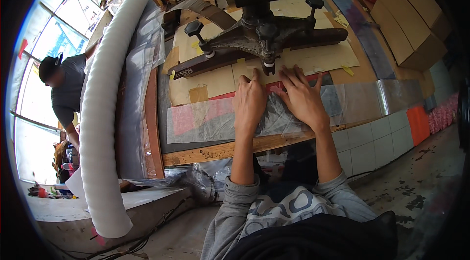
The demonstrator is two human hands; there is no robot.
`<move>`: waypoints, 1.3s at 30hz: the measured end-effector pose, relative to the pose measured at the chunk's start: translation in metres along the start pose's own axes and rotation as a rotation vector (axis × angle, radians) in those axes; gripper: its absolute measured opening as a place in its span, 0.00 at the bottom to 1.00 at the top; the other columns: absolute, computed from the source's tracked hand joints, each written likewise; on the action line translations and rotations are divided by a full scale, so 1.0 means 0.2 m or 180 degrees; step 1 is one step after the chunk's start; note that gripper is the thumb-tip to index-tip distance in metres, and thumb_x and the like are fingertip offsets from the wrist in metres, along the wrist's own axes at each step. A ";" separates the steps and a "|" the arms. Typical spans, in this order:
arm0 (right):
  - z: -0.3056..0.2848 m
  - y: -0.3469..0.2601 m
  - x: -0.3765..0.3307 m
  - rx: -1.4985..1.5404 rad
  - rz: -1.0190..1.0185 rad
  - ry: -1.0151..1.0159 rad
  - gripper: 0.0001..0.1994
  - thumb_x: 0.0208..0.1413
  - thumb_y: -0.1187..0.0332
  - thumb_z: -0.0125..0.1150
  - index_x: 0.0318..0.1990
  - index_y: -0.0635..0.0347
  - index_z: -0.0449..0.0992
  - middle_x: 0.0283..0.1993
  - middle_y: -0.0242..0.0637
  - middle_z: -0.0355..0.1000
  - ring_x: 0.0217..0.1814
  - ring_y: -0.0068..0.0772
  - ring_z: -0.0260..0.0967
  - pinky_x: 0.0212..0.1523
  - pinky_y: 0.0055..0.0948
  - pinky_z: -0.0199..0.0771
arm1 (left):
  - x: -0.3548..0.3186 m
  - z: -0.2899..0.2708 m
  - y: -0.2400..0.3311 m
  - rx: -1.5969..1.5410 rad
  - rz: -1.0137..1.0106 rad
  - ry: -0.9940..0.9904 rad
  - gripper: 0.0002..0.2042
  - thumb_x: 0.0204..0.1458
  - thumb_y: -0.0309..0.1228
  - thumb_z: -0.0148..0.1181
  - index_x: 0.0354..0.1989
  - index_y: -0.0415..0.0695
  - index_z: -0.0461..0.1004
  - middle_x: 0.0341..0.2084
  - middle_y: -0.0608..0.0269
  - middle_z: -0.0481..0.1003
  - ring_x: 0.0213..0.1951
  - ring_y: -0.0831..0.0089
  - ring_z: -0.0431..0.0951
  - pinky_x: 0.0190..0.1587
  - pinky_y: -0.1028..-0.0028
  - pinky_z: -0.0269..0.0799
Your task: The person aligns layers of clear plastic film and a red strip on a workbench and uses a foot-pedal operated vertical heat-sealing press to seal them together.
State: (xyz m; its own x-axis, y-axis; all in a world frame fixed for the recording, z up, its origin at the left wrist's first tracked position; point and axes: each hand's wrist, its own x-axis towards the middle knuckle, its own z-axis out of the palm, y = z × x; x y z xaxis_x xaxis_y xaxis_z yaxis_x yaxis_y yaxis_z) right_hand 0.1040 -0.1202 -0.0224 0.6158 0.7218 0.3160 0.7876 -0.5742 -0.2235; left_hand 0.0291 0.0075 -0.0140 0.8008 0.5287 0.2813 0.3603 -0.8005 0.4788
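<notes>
Pressing flat, fingers spread, gripping nothing: left hand [248, 100] and right hand [302, 97] on clear crinkled plastic sheet [215, 120], atop wooden-edged workbench [205, 153], just below dark iron press arm [259, 37].

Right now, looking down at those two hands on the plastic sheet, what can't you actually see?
Head view only:
- What lies under the left hand and right hand: the palms cover that part of the plastic sheet.
- The top of the black machine: cut off by the upper edge.
- The stacked cardboard boxes: bent and dimmed at the rim.
- The other person: half hidden by the white foam roll.
</notes>
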 end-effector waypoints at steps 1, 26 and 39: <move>-0.01 0.00 0.00 0.0000 0.0000 -0.0053 0.22 0.55 0.59 0.54 0.56 0.56 0.66 0.61 0.32 0.61 0.67 0.41 0.51 0.56 0.78 0.38 | -0.01 -0.02 0.01 0.0021 -0.0057 -0.0042 0.22 0.47 0.24 0.50 0.54 0.39 0.68 0.30 0.38 0.72 0.34 0.48 0.74 0.37 0.59 0.70; 0.01 0.01 0.03 -0.0023 0.0029 -0.0077 0.22 0.55 0.60 0.52 0.56 0.58 0.65 0.62 0.33 0.60 0.67 0.44 0.51 0.55 0.79 0.36 | 0.03 -0.01 0.02 0.0204 -0.0264 -0.0094 0.20 0.49 0.28 0.47 0.53 0.46 0.70 0.33 0.40 0.72 0.34 0.47 0.76 0.35 0.58 0.71; 0.02 0.00 0.04 0.0009 0.0060 -0.0005 0.21 0.55 0.61 0.53 0.55 0.57 0.65 0.62 0.33 0.60 0.67 0.46 0.51 0.55 0.79 0.39 | 0.05 0.02 0.00 0.0384 -0.0128 0.0043 0.17 0.49 0.29 0.49 0.49 0.48 0.71 0.32 0.41 0.72 0.33 0.48 0.76 0.32 0.57 0.71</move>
State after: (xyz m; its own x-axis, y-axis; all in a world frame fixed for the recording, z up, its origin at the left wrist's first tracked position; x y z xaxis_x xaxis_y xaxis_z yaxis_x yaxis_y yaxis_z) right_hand 0.1088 -0.1130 -0.0245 0.6307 0.7114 0.3102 0.7759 -0.5867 -0.2320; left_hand 0.0393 0.0115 -0.0155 0.7783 0.5643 0.2754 0.4477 -0.8062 0.3867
